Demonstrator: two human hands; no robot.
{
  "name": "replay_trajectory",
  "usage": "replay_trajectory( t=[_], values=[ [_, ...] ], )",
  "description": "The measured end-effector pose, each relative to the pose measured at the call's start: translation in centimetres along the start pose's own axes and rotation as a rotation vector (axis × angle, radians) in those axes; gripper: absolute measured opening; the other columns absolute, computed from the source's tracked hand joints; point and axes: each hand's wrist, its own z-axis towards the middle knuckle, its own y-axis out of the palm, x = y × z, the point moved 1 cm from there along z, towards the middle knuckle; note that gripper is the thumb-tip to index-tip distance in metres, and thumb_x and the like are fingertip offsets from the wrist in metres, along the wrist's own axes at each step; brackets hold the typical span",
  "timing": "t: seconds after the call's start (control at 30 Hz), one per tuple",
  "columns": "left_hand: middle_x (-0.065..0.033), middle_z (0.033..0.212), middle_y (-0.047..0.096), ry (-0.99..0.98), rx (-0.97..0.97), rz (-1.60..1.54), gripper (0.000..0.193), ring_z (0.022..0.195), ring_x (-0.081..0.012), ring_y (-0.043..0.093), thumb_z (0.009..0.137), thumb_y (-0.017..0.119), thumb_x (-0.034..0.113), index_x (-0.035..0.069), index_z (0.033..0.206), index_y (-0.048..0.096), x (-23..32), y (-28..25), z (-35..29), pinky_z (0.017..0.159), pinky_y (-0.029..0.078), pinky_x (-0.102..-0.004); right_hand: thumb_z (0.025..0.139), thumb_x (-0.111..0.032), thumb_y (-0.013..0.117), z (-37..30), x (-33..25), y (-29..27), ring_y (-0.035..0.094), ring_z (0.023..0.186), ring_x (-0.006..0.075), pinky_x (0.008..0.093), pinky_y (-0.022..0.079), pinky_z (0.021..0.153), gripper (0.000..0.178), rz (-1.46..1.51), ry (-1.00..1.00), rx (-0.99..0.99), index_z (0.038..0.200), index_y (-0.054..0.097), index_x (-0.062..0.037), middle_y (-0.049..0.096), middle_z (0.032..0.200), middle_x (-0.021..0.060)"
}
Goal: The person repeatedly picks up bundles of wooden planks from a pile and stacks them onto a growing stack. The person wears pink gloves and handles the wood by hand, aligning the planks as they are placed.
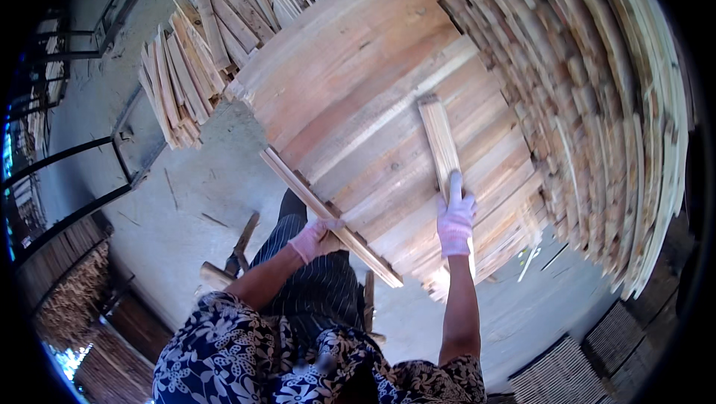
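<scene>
Both of my hands wear pale pink work gloves. My left hand (pixel 317 240) is closed round a long, narrow wooden batten (pixel 294 185) that slants along the near left edge of a layer of boards. My right hand (pixel 456 217) grips the near end of a short wooden board (pixel 438 135), its index finger stretched along the top. That short board lies tilted across a broad stack of flat boards (pixel 365 76), set side by side. Part of the short board is hidden under the right glove.
A tall stack of layered planks (pixel 567 91) rises at the right. Loose wooden strips (pixel 183 79) lie in piles at the far left. Black metal frames (pixel 67 158) stand at the left on the grey floor (pixel 175 188). Slatted mats (pixel 563 374) lie at the lower right.
</scene>
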Motion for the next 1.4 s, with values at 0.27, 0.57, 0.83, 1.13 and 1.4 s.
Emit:
replay_trajectory(
  t=[0.27,0.57,0.83,1.13,1.4],
  values=[
    [-0.0211,0.137,0.054,0.020,0.122,-0.066,0.061,0.127,-0.0404,0.056,0.085,0.072,-0.004,-0.006,0.138,0.043,-1.3,0.2,0.9,0.111,0.043,-0.0637,0.089,-0.015,0.072,12.7,-5.6,-8.0,0.054,0.109,0.0414,0.0466,0.047,0.099,0.080,0.139,-0.196,0.105,0.159,0.034,-0.0248,0.049,0.124,0.0252],
    [-0.0112,0.102,0.067,0.155,0.420,0.213,0.043,0.104,-0.0308,0.068,0.076,0.084,0.004,0.002,0.113,0.062,2.4,-6.4,-11.0,0.096,0.056,-0.0570,0.092,-0.030,0.067,32.0,-16.0,-10.0,0.046,0.126,0.0443,0.0517,0.039,0.109,0.074,-0.118,-0.313,-0.034,0.157,0.033,-0.0412,0.046,0.138,0.0223],
    [-0.0157,0.128,0.057,0.098,0.299,0.145,0.058,0.121,-0.0373,0.059,0.084,0.077,0.007,0.008,0.133,0.046,16.4,6.9,-7.7,0.096,0.055,-0.0625,0.094,-0.035,0.064,33.1,-16.5,-5.8,0.044,0.130,0.0447,0.0620,0.034,0.109,0.074,-0.244,-0.209,0.007,0.157,0.027,-0.0476,0.041,0.146,0.0202],
    [-0.0187,0.130,0.053,0.192,0.356,0.425,0.074,0.118,-0.0425,0.060,0.082,0.075,0.004,0.010,0.142,0.034,14.4,4.8,-5.1,0.092,0.054,-0.0691,0.096,-0.035,0.063,24.7,-23.2,-10.4,0.042,0.136,0.0406,0.0605,0.036,0.109,0.069,-0.371,-0.560,0.002,0.158,0.032,-0.0281,0.042,0.149,0.0204],
    [-0.0126,0.109,0.064,0.081,-0.092,0.222,0.040,0.107,-0.0293,0.064,0.082,0.075,0.005,0.001,0.119,0.060,16.3,14.7,-10.4,0.097,0.055,-0.0475,0.085,-0.038,0.076,-3.3,-26.5,-3.4,0.056,0.120,0.0462,0.0487,0.044,0.106,0.085,0.526,-0.317,-0.686,0.157,0.035,-0.0173,0.048,0.136,0.0274]
  ],
)
